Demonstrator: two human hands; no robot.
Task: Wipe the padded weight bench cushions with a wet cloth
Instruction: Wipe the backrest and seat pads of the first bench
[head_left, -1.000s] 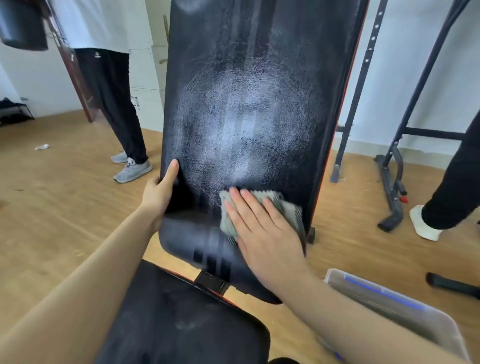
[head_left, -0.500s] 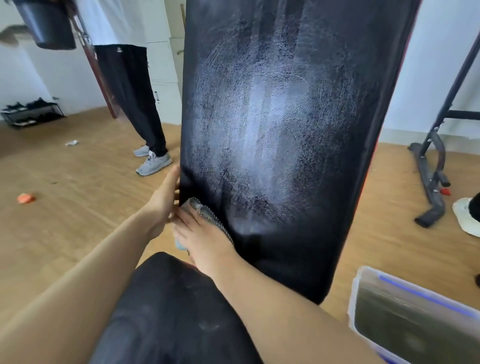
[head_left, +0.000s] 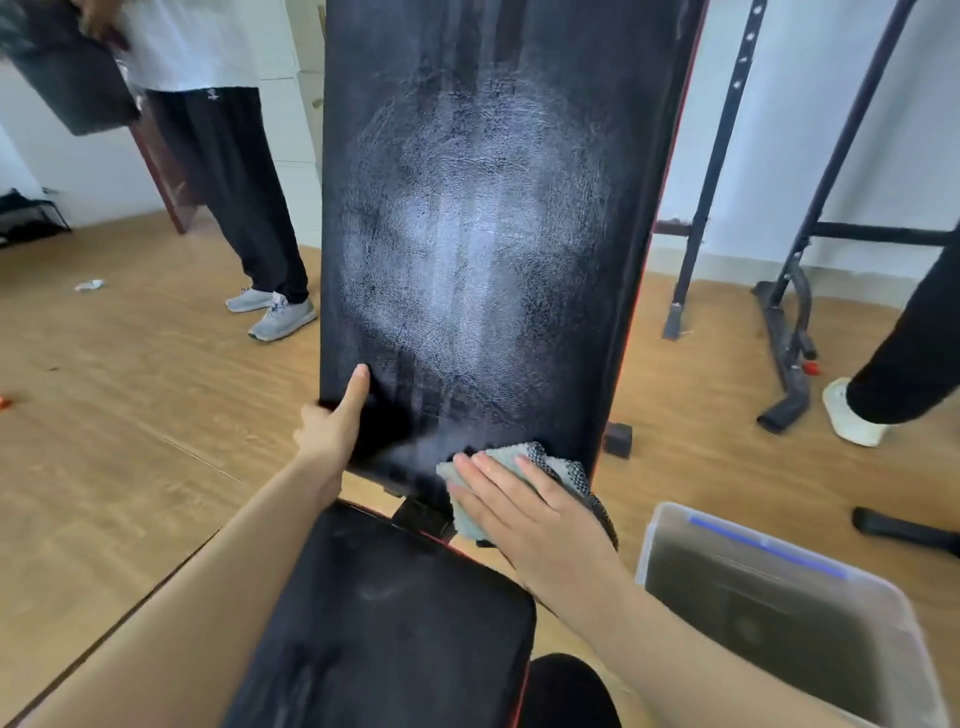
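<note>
Cloth (head_left: 550, 462) lies at the lower right corner of the upright back cushion (head_left: 478, 234), pressed flat by the right hand (head_left: 530, 514) with straight fingers. The left hand (head_left: 332, 431) grips the lower left edge of the back cushion.

No text can be read — trouser logo (head_left: 211, 94) illegible.

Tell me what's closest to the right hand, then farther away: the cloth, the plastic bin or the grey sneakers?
1. cloth, pressed under the right hand against the backrest cushion.
2. plastic bin, on the floor just to its right.
3. grey sneakers, far left across the floor.
</note>
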